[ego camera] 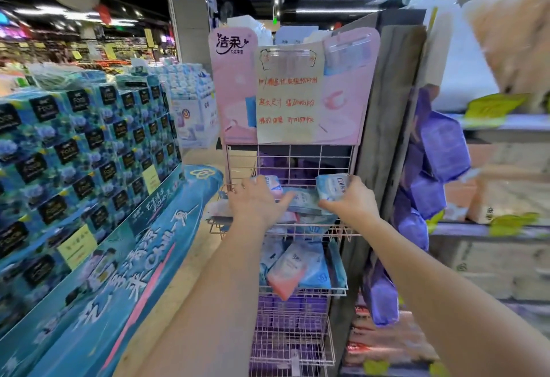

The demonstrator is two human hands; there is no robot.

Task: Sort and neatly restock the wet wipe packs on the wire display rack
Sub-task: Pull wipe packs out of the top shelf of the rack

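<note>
A pink wire display rack [290, 168] stands in a shop aisle. Both bare arms reach out to its top basket [342, 229]. The left hand [257, 201] lies flat on the packs in that basket, with its fingers [282, 201] spread wide and holding nothing. Under and beside it lie wet wipe packs, one with a pink edge [275, 187] and one light blue flat pack [303, 201]. The right hand [351, 201] holds a light blue wet wipe pack [330, 187] upright at the right side of the top basket, with the fingers curled around it. In the basket below the top one, a pink pack [285, 272] leans among more blue packs [317, 269]. Purple packs [285, 308] fill the lower part of the rack. Above the top basket is a pink sign board [235, 84] with a handwritten paper note [288, 102]. Left of the rack stands a big stack of blue tissue boxes [80, 150]. Right of the rack, purple bags [443, 144] hang by a shelf.
</note>
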